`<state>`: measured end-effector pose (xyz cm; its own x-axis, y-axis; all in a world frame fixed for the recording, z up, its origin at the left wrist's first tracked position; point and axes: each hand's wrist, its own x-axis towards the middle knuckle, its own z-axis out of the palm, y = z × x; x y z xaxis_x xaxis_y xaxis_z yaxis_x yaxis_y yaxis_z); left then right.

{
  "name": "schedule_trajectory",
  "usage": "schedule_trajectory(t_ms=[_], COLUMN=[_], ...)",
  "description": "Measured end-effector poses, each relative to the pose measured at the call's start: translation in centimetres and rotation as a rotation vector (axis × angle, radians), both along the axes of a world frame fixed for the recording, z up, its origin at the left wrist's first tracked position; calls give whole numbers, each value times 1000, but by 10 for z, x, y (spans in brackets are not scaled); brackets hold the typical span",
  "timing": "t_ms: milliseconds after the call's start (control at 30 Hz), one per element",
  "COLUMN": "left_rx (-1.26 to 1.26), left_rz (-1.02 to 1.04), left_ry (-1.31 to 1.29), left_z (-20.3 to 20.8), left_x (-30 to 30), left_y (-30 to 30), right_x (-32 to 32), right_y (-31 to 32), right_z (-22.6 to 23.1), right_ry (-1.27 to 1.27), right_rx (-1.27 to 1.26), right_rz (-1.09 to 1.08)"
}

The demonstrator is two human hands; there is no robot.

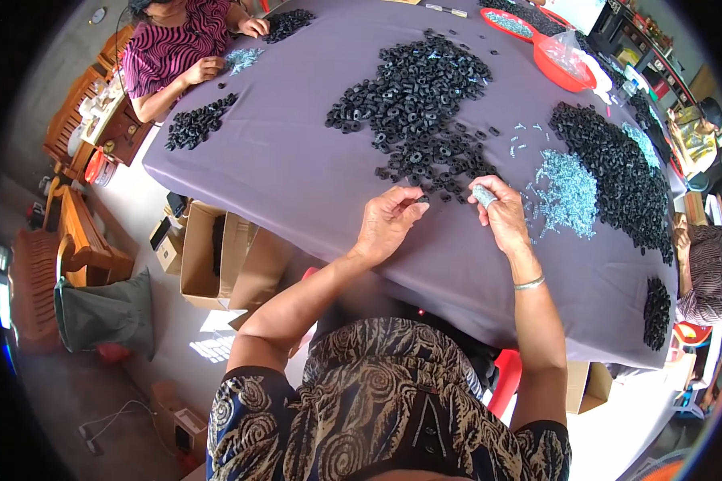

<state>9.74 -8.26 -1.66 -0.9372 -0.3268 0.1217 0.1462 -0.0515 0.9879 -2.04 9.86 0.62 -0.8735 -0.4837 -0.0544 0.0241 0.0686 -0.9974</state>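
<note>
My left hand (391,222) pinches a small black plastic part (423,199) between thumb and fingertips, just above the table's near side. A short gap to the right, my right hand (499,210) is closed, with a grey wrap (483,195) round one digit. Whatever its fingertips hold is too small to make out. A large heap of similar black parts (425,80) spreads out beyond both hands. Right of my right hand lies a pile of tiny bluish-silver pieces (568,192), with a few strays near it.
A long black pile (618,172) borders the silver pieces on the grey-covered table (289,136). Red baskets (565,68) stand at the far right. Across at the left, a person in a patterned top (172,52) handles small piles. Cardboard boxes (208,256) sit below the left edge.
</note>
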Motion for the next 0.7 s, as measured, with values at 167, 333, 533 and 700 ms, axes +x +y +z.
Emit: schedule_trajectory(t_ms=[167, 333, 533, 700], left_rx=[-103, -12, 1, -38], left_rz=[49, 41, 12, -3], left_ry=[-45, -29, -41, -4], left_z=[10, 9, 7, 2], left_x=[-5, -8, -6, -4], left_y=[-1, -4, -1, -3], right_x=[-9, -43, -59, -70], right_y=[7, 38, 50, 25], right_z=[15, 28, 42, 29], right_ry=[237, 460, 422, 599], right_rx=[45, 160, 468, 710], right_rz=[-152, -327, -59, 119])
